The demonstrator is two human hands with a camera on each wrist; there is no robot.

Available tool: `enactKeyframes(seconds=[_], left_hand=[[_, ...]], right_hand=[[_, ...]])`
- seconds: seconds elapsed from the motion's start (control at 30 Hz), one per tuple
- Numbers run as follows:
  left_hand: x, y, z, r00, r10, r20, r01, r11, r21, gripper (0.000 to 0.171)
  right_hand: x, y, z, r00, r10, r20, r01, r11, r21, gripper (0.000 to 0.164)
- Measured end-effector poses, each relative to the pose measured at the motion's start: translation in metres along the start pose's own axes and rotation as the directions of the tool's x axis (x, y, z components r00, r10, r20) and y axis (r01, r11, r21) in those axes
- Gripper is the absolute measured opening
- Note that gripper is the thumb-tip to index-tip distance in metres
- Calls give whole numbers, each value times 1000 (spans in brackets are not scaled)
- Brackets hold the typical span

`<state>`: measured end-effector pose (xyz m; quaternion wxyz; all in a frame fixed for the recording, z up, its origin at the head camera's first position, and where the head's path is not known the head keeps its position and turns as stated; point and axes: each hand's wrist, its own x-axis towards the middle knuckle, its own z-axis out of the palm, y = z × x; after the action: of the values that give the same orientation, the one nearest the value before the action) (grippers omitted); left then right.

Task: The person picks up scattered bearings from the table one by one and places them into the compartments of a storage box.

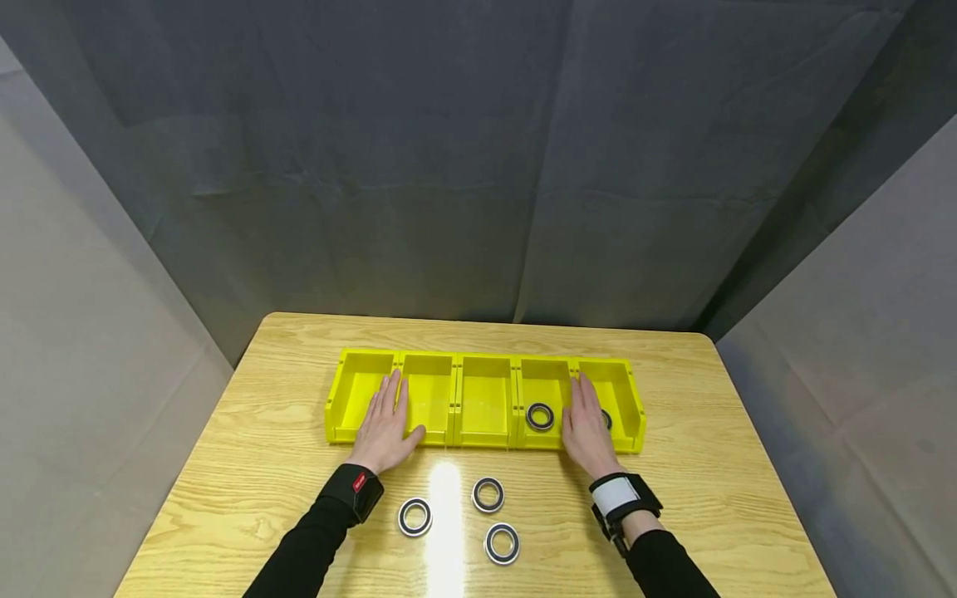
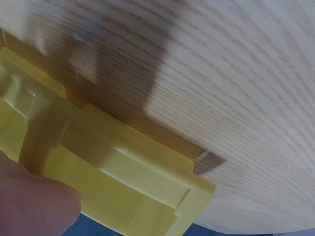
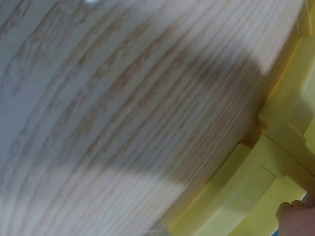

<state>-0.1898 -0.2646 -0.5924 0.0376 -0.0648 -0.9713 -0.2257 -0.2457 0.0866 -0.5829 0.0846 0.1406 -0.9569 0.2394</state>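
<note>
In the head view, a pale wood-grain table [image 1: 710,507] with a white glare stands before dark grey cloth [image 1: 374,183], lighter grey panels [image 1: 97,349] flanking it. A glossy yellow five-compartment bin row [image 1: 486,403] lies across the table. The left hand [image 1: 383,428], fingers straight, thumb spread, is at its first divider; the right hand [image 1: 588,428], fingers also straight, is at its last. One black-and-silver ring [image 1: 540,428] sits in the fourth compartment, a half-hidden ring [image 1: 608,420] in the fifth; three loose rings [image 1: 401,517] lie nearer the person.

The left wrist view shows shadowed grain, yellow walls and part of that hand.

In the right wrist view, yellow walls border striped grain; finger spread cannot be told there.
</note>
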Motion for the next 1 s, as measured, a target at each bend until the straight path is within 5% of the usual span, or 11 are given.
enactKeyframes(seconds=[0.53, 1.0], left_hand=[[1, 2, 0, 1000, -18, 11, 18, 1000, 17, 88], [2, -2, 2, 1000, -13, 8, 13, 999, -31, 88]], right_hand=[[-5, 5, -1, 999, -1, 33, 1, 1000, -15, 55], [-9, 5, 5, 999, -52, -16, 51, 998, -43, 56]])
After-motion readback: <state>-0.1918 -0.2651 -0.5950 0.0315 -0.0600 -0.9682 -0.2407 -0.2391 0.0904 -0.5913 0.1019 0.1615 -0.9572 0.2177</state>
